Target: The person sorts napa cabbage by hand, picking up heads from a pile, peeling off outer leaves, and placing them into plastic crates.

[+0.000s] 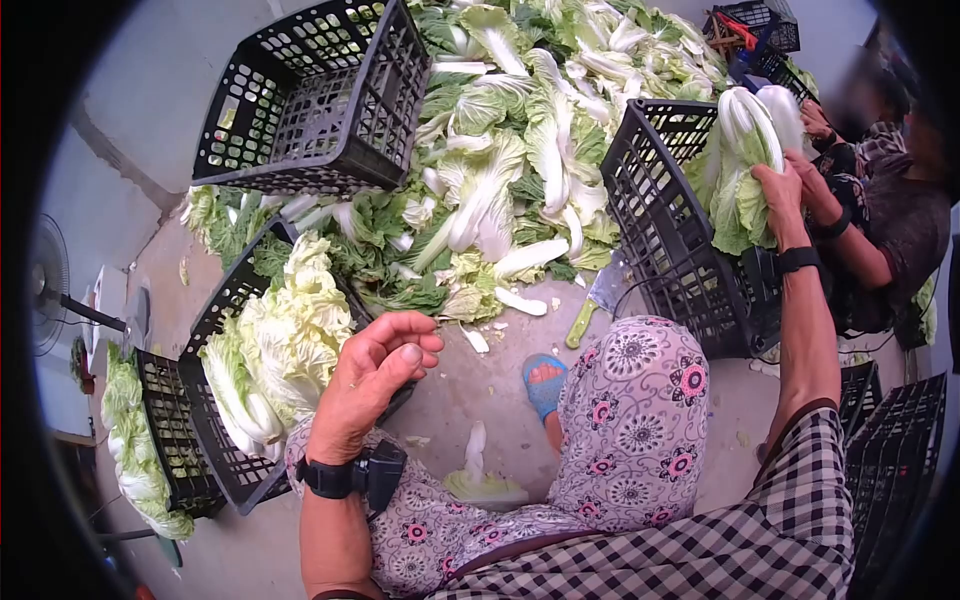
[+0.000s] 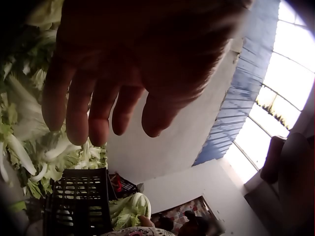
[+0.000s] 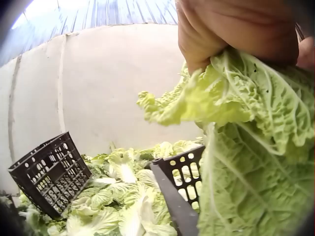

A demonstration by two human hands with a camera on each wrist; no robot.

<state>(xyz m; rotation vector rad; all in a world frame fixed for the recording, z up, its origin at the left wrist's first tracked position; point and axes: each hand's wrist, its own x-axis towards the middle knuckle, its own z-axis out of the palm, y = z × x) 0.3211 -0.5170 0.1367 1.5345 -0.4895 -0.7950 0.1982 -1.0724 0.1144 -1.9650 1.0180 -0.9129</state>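
Note:
My right hand [image 1: 782, 195] grips a napa cabbage [image 1: 742, 140] by its side, at the right edge of a black crate [image 1: 660, 215]. In the right wrist view the cabbage's crinkled green leaves [image 3: 261, 162] hang below my fingers. My left hand [image 1: 378, 365] is raised above my lap with its fingers loosely bent and nothing in it. Just left of it, pale napa cabbages [image 1: 275, 345] lie in another black crate [image 1: 215, 440]. From the left wrist view, the fingers [image 2: 78, 113] of that hand hang apart over the scene.
A heap of loose cabbage leaves [image 1: 490, 200] covers the floor ahead, with an upright black crate [image 1: 300, 100] on its left part. A knife with a green handle [image 1: 580, 325] lies near my foot. Another person [image 1: 880, 220] sits at the right, hands near a second cabbage [image 1: 785, 115].

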